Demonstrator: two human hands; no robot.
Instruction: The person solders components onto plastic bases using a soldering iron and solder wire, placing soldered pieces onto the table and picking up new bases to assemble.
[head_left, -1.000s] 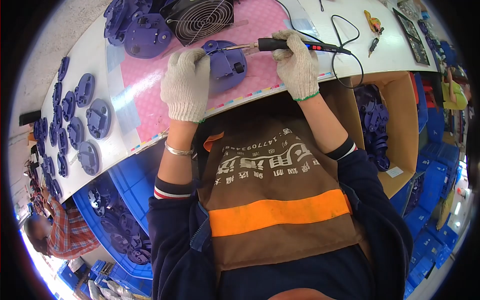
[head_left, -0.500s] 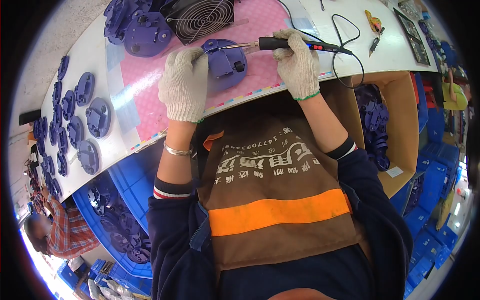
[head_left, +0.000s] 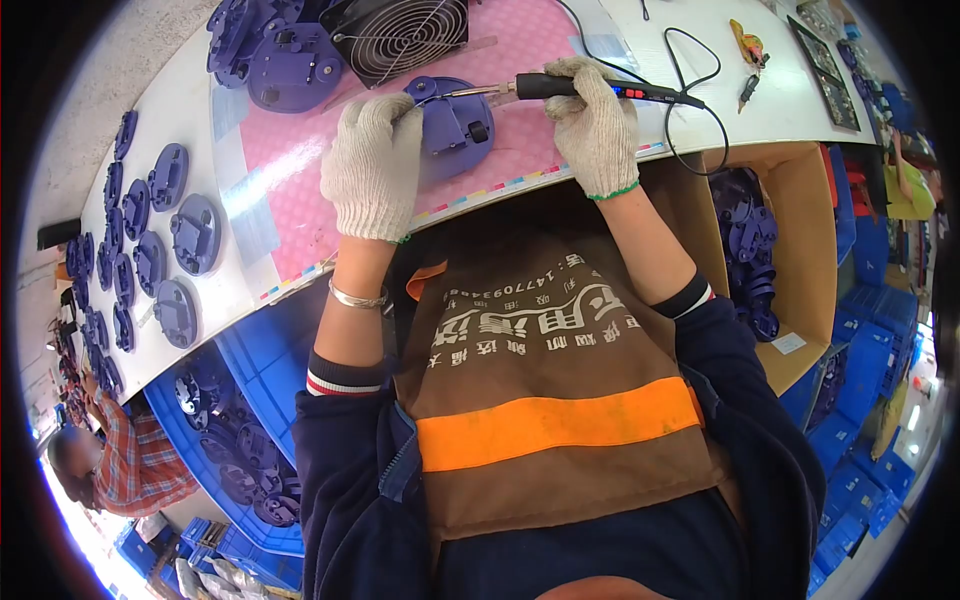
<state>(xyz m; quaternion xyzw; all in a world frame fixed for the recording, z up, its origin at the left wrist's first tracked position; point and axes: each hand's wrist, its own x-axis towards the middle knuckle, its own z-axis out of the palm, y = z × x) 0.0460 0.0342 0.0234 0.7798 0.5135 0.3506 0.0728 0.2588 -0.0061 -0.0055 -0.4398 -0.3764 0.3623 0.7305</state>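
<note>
My right hand (head_left: 597,130), in a white knitted glove, is closed round the black handle of a soldering iron (head_left: 545,87). The iron points left, its metal tip over the upper part of a round purple plastic part (head_left: 455,135) lying on the pink mat. My left hand (head_left: 372,165), gloved too, is at the left edge of that part, close to the iron's tip. Its fingers are pinched together; what they hold is too small and hidden to make out.
A black fan with a wire guard (head_left: 410,40) stands behind the part. Several purple parts (head_left: 290,70) are piled beside it, with more (head_left: 195,235) along the table's left. The iron's cable (head_left: 690,60) loops at right. A cardboard box (head_left: 800,230) and blue bin (head_left: 240,470) flank me.
My left hand has shifted slightly to the right, towards the purple part. The soldering iron and my right hand are nearly still.
</note>
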